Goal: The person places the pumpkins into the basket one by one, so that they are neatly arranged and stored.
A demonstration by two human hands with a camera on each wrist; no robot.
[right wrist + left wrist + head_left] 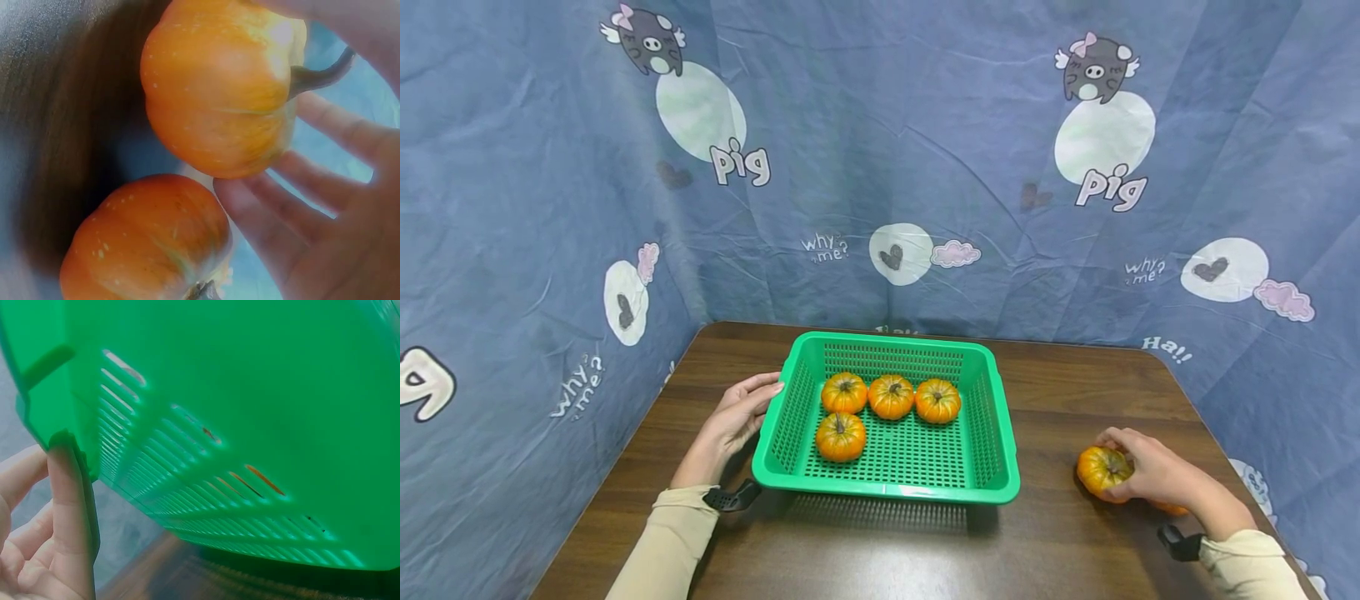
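Observation:
A green plastic basket (891, 492) with slotted walls stands on the table, and several small orange pumpkins (891, 397) sit inside it. At the basket's left side, my left hand (741, 417) holds the rim; the left wrist view shows a digit (67, 506) lying over the rim's edge. Off to the right, my right hand (1153, 471) grips another pumpkin (1099, 471), thumb on one side and fingers on the other. That pumpkin's curved stem shows in the right wrist view. Close beside it lies one more pumpkin (150, 237), mostly covered by the hand in the head view.
The brown wooden table (1075, 387) has rounded back corners. Blue patterned cloth (880, 167) hangs behind it and along both sides. A dark wrist strap device (1180, 543) sits at the right wrist, and another (732, 497) at the left.

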